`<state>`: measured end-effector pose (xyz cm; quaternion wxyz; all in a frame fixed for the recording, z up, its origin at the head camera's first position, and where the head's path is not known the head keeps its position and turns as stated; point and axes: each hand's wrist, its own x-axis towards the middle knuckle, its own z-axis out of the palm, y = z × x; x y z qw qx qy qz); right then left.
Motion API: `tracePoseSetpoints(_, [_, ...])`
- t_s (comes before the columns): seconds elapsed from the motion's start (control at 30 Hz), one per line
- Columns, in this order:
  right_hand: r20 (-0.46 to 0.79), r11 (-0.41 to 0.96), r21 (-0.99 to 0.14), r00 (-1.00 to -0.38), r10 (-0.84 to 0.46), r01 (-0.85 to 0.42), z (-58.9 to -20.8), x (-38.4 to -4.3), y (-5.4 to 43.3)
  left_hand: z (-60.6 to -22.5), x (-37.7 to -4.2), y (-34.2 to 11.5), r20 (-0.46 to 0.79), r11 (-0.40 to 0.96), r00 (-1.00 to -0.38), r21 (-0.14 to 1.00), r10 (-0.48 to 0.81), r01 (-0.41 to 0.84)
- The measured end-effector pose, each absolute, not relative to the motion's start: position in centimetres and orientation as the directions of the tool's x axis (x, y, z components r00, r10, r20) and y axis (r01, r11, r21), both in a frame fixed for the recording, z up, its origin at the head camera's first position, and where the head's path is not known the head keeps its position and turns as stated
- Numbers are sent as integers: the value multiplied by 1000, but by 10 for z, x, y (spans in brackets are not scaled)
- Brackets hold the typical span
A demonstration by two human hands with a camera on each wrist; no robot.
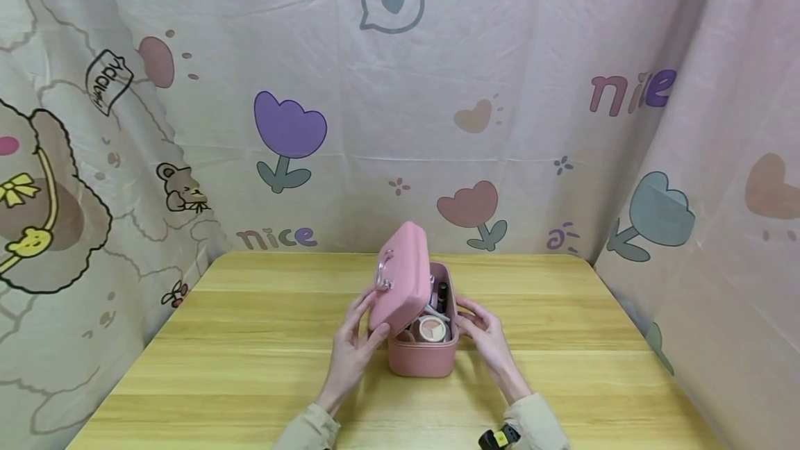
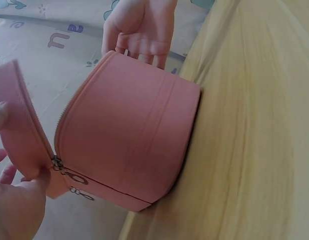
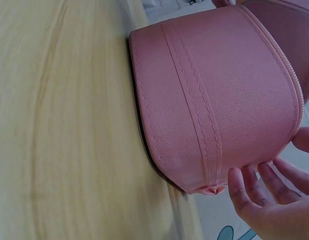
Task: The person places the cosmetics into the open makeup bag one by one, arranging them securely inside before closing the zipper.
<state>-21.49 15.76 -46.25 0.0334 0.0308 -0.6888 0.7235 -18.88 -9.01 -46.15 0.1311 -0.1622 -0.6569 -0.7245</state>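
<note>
A pink zippered cosmetic case (image 1: 422,361) stands on the table with its lid (image 1: 409,283) tilted up toward the left. My left hand (image 1: 350,349) grips the lid's edge, thumb on the near side and fingers behind, near the metal handle (image 1: 381,271). Fingers of my right hand (image 1: 487,340) touch the case's right side wall, slightly bent, as the right wrist view shows too. Inside lie a round compact (image 1: 432,329) with several shades, a black tube (image 1: 442,296) and other small cosmetics, partly hidden by the lid. Zipper pulls (image 2: 77,177) dangle at the hinge-side corner in the left wrist view.
The wooden table (image 1: 250,339) extends to both sides of the case. A printed cloth (image 1: 387,89) hangs behind it and along both sides. A black and yellow device (image 1: 500,437) is strapped at my right wrist.
</note>
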Motion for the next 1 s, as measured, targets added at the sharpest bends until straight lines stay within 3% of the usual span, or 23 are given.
tracePoseSetpoints(0.33, [66,-112,-992,-998,-7,-65,-461,-216,159,-474,-194,-90,359,-80,-933,932,42,355])
tracePoseSetpoints(0.53, [100,-93,-991,-995,-23,-98,-461,-215,158,-479,-196,-89,355,-78,-928,934,111,348])
tracePoseSetpoints(1.0, [152,-139,-981,-982,-113,-136,-455,-208,155,-479,-194,-86,278,-1,-953,960,121,280])
